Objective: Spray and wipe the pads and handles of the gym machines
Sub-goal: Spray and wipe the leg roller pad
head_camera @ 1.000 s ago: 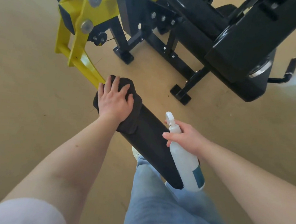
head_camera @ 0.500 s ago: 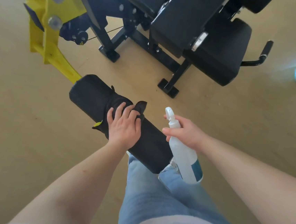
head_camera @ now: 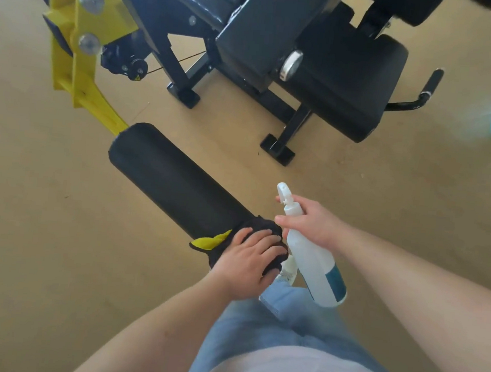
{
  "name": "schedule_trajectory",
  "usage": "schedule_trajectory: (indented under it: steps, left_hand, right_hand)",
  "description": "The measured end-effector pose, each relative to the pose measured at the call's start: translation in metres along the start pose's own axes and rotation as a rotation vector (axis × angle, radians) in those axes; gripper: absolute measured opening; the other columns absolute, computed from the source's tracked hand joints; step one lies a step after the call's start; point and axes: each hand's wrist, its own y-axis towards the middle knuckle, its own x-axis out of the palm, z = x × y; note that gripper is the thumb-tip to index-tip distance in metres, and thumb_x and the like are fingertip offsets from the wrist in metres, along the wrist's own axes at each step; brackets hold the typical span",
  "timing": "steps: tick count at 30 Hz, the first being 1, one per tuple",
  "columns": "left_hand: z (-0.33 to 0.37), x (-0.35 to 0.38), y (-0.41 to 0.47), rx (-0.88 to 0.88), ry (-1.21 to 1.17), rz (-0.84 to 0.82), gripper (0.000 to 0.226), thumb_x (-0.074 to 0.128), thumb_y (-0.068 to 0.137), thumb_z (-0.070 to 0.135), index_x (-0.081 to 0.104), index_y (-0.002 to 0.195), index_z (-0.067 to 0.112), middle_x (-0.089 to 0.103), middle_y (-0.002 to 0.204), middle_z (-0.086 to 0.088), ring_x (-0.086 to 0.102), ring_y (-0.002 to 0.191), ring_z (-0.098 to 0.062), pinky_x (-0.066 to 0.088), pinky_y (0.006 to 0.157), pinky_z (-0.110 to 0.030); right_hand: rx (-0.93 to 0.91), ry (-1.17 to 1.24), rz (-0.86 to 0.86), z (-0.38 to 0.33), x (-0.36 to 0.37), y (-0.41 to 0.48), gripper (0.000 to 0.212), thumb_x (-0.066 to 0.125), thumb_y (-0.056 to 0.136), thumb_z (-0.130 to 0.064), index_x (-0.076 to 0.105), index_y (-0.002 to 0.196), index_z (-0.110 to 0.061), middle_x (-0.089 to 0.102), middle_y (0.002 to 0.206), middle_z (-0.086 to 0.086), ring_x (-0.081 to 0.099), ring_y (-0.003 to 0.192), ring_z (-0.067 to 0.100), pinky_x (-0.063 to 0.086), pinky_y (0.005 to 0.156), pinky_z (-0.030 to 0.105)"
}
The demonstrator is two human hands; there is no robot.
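The roller pad [head_camera: 178, 185] juts toward me from the yellow arm [head_camera: 95, 108], with its near end in front of my legs. It looks like vinyl over foam: soft enough to give, smooth, and probably slick once wet. I judge it may turn on its bar, so wrapping it should work better than pushing along one side. My left hand [head_camera: 249, 258] curls over the dark cloth [head_camera: 261, 225] and clamps it round the pad's near end. The cloth is limp and light, and a yellow edge pokes out on the left. My right hand [head_camera: 309, 222] grips the spray bottle [head_camera: 314, 264] by its neck, just right of the cloth. The bottle is light plastic, best held there under the trigger. Farther off to the right are the seat pad [head_camera: 347, 84] and a black handle [head_camera: 427, 86].
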Motion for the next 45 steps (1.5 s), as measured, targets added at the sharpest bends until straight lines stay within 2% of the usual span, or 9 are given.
schedule_trajectory:
  steps: [5,11,20,25,31,34,36,39,45]
  left_hand:
    - [-0.038,-0.027,-0.001,-0.128,0.106,-0.067,0.067,0.026,0.098,0.067,0.044,0.15,0.03,0.039,0.161,0.004,0.02,0.155,-0.02,0.008,0.126,-0.049]
    - [-0.096,-0.042,0.01,-0.205,0.154,0.113,0.052,0.042,0.096,0.059,0.068,0.108,0.016,0.064,0.136,0.0,0.045,0.143,-0.021,0.03,0.121,-0.046]
    - [-0.15,-0.061,0.013,-0.308,0.147,0.28,0.05,0.041,0.101,0.051,0.065,0.101,0.007,0.063,0.138,-0.011,0.049,0.141,-0.026,0.032,0.118,-0.044]
    - [-0.193,-0.079,0.011,-0.349,0.151,0.371,0.042,0.048,0.101,0.045,0.063,0.096,0.006,0.063,0.137,-0.013,0.048,0.141,-0.026,0.033,0.111,-0.04]
    - [-0.257,-0.119,0.015,-0.57,0.107,0.356,0.035,0.05,0.103,0.043,0.061,0.108,0.01,0.054,0.15,-0.006,0.035,0.15,-0.02,0.021,0.111,-0.041]
    - [-0.283,-0.135,0.015,-0.686,0.09,0.384,0.034,0.048,0.103,0.042,0.059,0.115,0.011,0.056,0.147,-0.006,0.039,0.146,-0.024,0.025,0.112,-0.045]
    - [-0.294,-0.146,0.015,-0.835,-0.053,0.4,0.036,0.043,0.105,0.043,0.054,0.117,0.011,0.06,0.129,-0.009,0.053,0.127,-0.032,0.037,0.103,-0.049]
    - [-0.297,-0.148,0.012,-0.939,-0.344,0.429,0.029,0.045,0.105,0.044,0.047,0.11,0.016,0.058,0.109,-0.008,0.059,0.098,-0.037,0.048,0.084,-0.049]
    - [-0.29,-0.139,-0.02,-1.013,-0.673,0.572,0.02,0.049,0.103,0.035,0.046,0.112,0.017,0.05,0.102,0.005,0.05,0.092,-0.021,0.038,0.08,-0.032]
  right_hand:
    - [0.012,0.01,-0.026,-0.014,0.008,0.011,0.042,0.069,0.099,-0.033,0.054,0.137,-0.04,0.075,0.078,0.0,0.068,0.081,0.015,0.053,0.092,0.042]
    - [-0.007,-0.015,-0.061,-0.039,0.02,0.025,0.039,0.07,0.099,-0.033,0.054,0.133,-0.042,0.076,0.081,0.001,0.069,0.086,0.015,0.053,0.093,0.04]
    - [-0.016,-0.057,-0.094,-0.097,0.056,0.066,0.037,0.068,0.1,-0.032,0.053,0.132,-0.043,0.074,0.079,-0.002,0.068,0.09,0.01,0.046,0.082,0.028]
    - [-0.019,-0.066,-0.092,-0.13,0.08,0.091,0.037,0.069,0.099,-0.033,0.054,0.131,-0.043,0.074,0.074,-0.005,0.069,0.091,0.012,0.048,0.087,0.031]
    - [-0.035,-0.066,-0.075,-0.168,0.106,0.116,0.031,0.068,0.099,-0.032,0.055,0.125,-0.043,0.074,0.078,0.0,0.069,0.09,0.016,0.049,0.085,0.034]
    - [-0.023,-0.082,-0.086,-0.184,0.116,0.123,0.028,0.066,0.101,-0.033,0.051,0.124,-0.041,0.074,0.087,0.002,0.067,0.087,0.013,0.047,0.078,0.03]
    - [0.008,-0.102,-0.087,-0.19,0.12,0.132,0.033,0.066,0.1,-0.037,0.051,0.129,-0.04,0.075,0.087,0.002,0.068,0.088,0.013,0.049,0.078,0.031]
    - [0.045,-0.087,-0.068,-0.193,0.124,0.147,0.047,0.069,0.096,-0.039,0.054,0.14,-0.034,0.079,0.082,0.002,0.072,0.093,0.019,0.055,0.096,0.04]
    - [0.057,-0.075,-0.113,-0.205,0.129,0.148,0.045,0.067,0.098,-0.038,0.052,0.141,-0.038,0.079,0.084,0.005,0.07,0.093,0.017,0.053,0.09,0.036]
